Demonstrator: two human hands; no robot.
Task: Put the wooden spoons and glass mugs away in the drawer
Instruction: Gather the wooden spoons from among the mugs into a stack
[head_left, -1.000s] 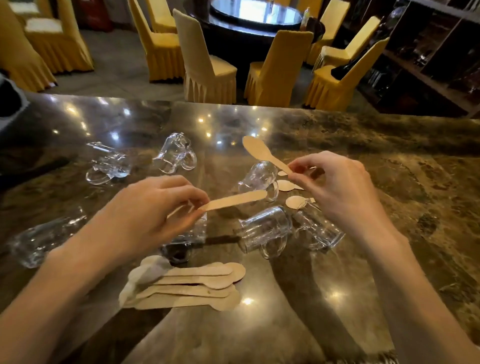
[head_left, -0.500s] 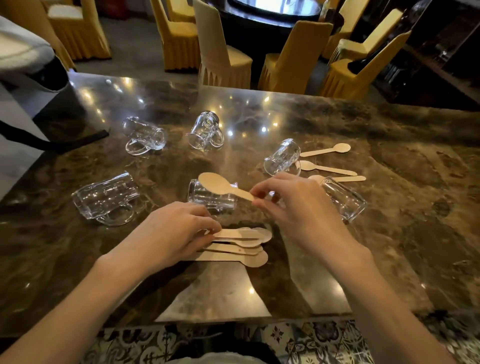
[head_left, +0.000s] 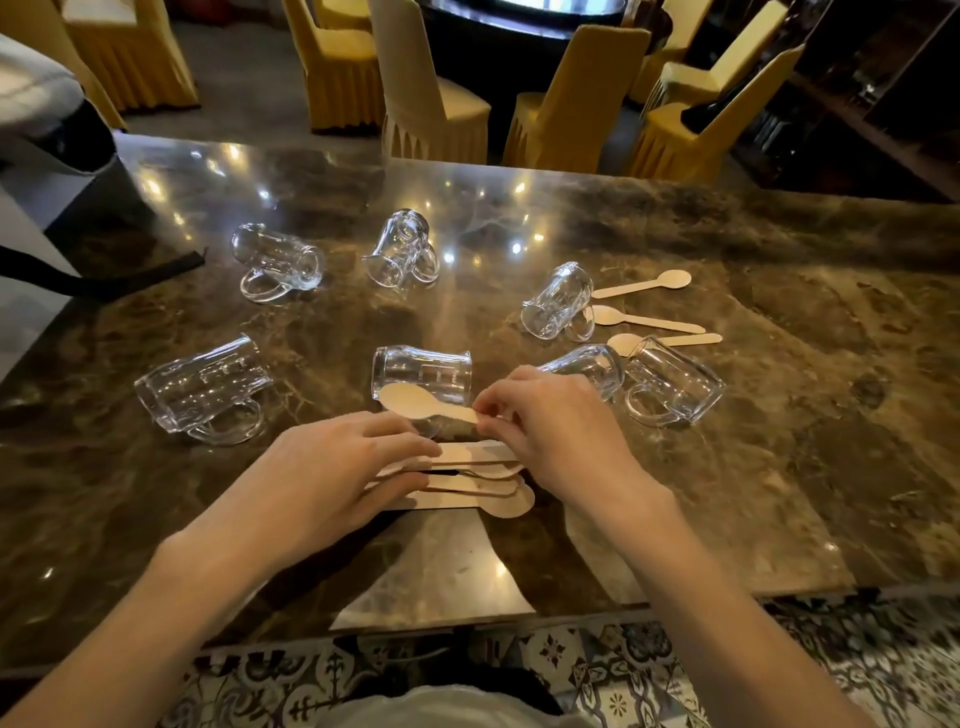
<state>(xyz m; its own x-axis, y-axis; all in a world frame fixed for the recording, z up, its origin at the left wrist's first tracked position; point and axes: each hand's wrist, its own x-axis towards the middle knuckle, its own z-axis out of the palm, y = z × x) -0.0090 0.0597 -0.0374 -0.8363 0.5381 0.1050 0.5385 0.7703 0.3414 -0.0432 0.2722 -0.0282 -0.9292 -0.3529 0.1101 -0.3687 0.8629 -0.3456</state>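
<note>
Several clear glass mugs lie on their sides on the dark marble table (head_left: 779, 415), among them one at the left (head_left: 202, 387) and one in the middle (head_left: 423, 370). My right hand (head_left: 550, 431) pinches the handle of a wooden spoon (head_left: 415, 402), bowl pointing left, just above a stack of wooden spoons (head_left: 488, 480). My left hand (head_left: 337, 467) presses flat on the stack's handles, fingers on the wood. Three more spoons (head_left: 644, 322) lie on the table at the right, beside mugs. No drawer is in view.
The table's near edge (head_left: 467, 629) runs just below my forearms, with patterned floor tiles under it. Yellow-covered chairs (head_left: 571, 104) and a round dark table stand beyond the far edge. A dark strap (head_left: 104, 275) lies at the left.
My right hand has carried its spoon lower and closer to the stack. My left hand has stayed on the stack. The view has drawn slightly nearer.
</note>
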